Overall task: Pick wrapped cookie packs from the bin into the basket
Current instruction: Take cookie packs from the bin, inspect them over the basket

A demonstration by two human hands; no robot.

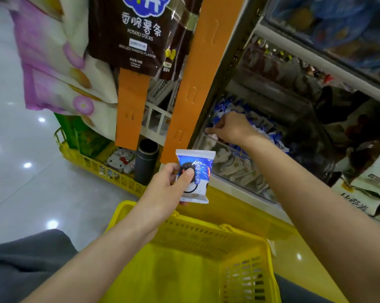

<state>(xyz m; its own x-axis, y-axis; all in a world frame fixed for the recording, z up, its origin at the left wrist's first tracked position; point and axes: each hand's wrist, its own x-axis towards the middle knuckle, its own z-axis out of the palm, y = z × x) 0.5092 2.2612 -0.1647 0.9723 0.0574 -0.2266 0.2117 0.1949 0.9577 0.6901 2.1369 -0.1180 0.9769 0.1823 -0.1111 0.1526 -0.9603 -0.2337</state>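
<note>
Here, left hand (169, 184) pinches cookie pack (201, 171) above basket (206, 235); right hand (230, 127), in bin (232, 178), unclear.

Up and right of the yellow basket (191, 235): a shelf (235, 189) with a white front edge over a yellow base. Carries a clear bin (226, 143), just beyond the basket, filled with wrapped cookie packs (223, 108). Also carries big printed snack bags (372, 178), far right of the basket. Left of the basket: glossy pale floor (21, 182) with bright light spots. Bears a low yellow crate (93, 165), up and left of the basket, close against the shelf.
</note>
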